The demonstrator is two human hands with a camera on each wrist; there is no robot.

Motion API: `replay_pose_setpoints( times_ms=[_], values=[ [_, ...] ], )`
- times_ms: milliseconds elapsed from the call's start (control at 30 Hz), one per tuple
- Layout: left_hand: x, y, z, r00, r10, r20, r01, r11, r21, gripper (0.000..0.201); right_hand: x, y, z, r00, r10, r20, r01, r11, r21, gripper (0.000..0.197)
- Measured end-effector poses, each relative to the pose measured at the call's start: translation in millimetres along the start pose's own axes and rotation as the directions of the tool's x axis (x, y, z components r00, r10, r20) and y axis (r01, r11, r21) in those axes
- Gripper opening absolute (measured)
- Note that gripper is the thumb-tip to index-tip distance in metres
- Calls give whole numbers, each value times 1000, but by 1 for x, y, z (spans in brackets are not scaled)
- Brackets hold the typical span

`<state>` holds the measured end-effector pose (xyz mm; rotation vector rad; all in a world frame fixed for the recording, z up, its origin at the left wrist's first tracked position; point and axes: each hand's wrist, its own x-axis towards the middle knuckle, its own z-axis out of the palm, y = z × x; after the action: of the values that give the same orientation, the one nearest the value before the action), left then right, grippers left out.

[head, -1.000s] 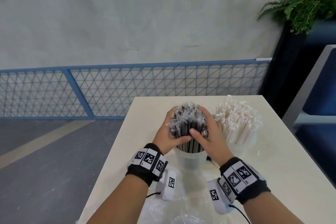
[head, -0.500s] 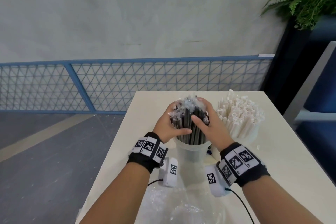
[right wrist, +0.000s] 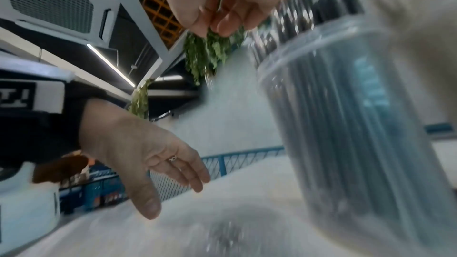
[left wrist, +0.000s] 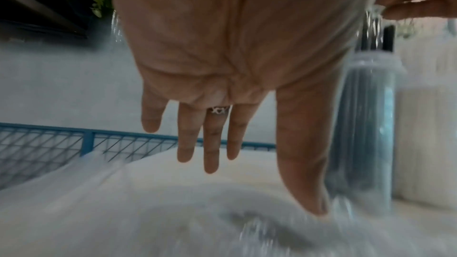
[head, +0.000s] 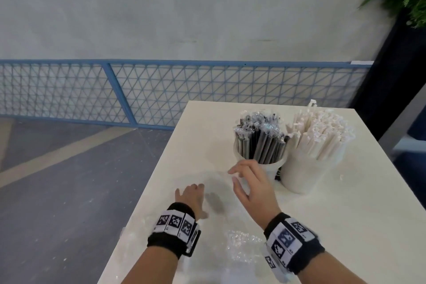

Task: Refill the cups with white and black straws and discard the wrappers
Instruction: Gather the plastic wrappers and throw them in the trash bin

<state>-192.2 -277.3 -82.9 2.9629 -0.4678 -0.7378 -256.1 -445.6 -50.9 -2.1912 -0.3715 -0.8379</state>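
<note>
Two cups stand filled at the far right of the counter [head: 345,226] — the cup of black straws [head: 260,143] on the left, touching or just beside the cup of white straws [head: 320,136] — so what remains, as I judge it, is the clear wrapper film [head: 214,193] lying flat on the counter on the person's side of the cups.

That film is what the coming move turns on. It spreads from just in front of the black-straw cup back toward the person, with a more crumpled clump of wrapper [head: 244,246] near the right wrist. Both hands are above it. The left hand [head: 191,198] is low, palm down, fingers straight and spread, holding nothing; in the left wrist view its thumb tip appears to reach the film, though blur makes contact uncertain. The right hand [head: 251,184] is higher, just in front of the black-straw cup, fingers loosely spread. In the head view it looks empty, yet the left wrist view shows a glint of clear film at its fingertips [left wrist: 408,1] — whether they pinch a strip of wrapper I cannot tell.

The left hand is nearer the flat sheet; the right is nearer the crumpled clump and the cups. Gathering thin, slippery film probably needs both hands sweeping inward, clear of the cups.
</note>
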Motion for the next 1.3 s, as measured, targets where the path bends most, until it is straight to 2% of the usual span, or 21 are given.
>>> replay_pose_setpoints(
  times_ms=[67,100,167,233,333,400,500,600,667,733,767,800,833,900,933,1000,1067,1100,1133,1233,1300],
  values=[
    [-2,-6,18,995,-67,71,58,990,126,85,-14,3,16,966,79,247,-76,997,-22,19],
    [-3,-8,24,993,-86,87,70,984,166,86,-21,4,24,919,118,376,-101,993,-65,25],
    [-7,-10,32,992,-95,82,77,977,197,78,-35,5,34,775,205,598,-121,977,-178,45],
    [-13,-9,37,998,-52,46,42,979,198,58,-47,1,40,639,285,715,-90,950,-298,63],
    [-23,-4,42,992,102,-73,-88,982,169,26,-60,-2,45,544,337,769,-35,924,-380,78],
    [-30,-1,43,965,213,-154,-191,971,147,20,-63,-3,47,546,358,757,-24,910,-414,73],
    [-32,-3,44,880,350,-322,-305,935,183,9,-58,-4,47,601,396,694,-99,899,-427,40],
    [-39,-4,33,767,357,-534,-286,934,214,37,-48,-4,44,652,438,619,-226,892,-392,18],
    [-46,-7,24,635,256,-729,-247,961,122,58,-42,-1,38,700,463,544,-338,886,-318,11],
    [-55,-12,18,476,58,-877,-251,965,-72,66,-37,1,31,745,475,468,-416,880,-229,7],
    [-57,-15,17,437,-67,-897,-295,932,-213,73,-34,1,27,766,481,427,-451,875,-176,6],
    [-61,-17,14,449,-189,-873,-359,857,-370,81,-30,1,23,783,486,388,-477,870,-128,8],
    [-63,-18,15,517,-313,-797,-393,740,-546,93,-27,0,19,794,495,353,-499,862,-85,9],
    [-63,-16,17,725,-439,-530,-357,419,-835,112,-21,-1,15,811,504,297,-525,851,-11,12],
    [-62,-16,19,812,-439,-385,-301,251,-920,116,-19,-1,14,814,508,283,-533,846,15,13],
    [-58,-18,23,922,-338,-189,-215,-40,-976,113,-15,-3,13,820,507,265,-541,839,66,17],
    [-54,-18,23,960,-212,-182,-225,-200,-954,80,-15,-5,13,825,507,250,-543,834,99,22],
    [-53,-19,21,952,-187,-240,-280,-230,-932,63,-15,-5,13,820,512,255,-548,831,94,23],
    [-52,-20,18,934,-197,-297,-337,-211,-918,53,-16,-6,13,812,519,268,-555,828,79,24],
    [-51,-24,3,876,-279,-392,-426,-70,-902,24,-19,-9,12,797,531,287,-584,799,143,10],
    [-50,-26,-6,864,-282,-416,-440,-23,-898,21,-19,-12,10,807,513,292,-581,779,237,45]
  ],
)
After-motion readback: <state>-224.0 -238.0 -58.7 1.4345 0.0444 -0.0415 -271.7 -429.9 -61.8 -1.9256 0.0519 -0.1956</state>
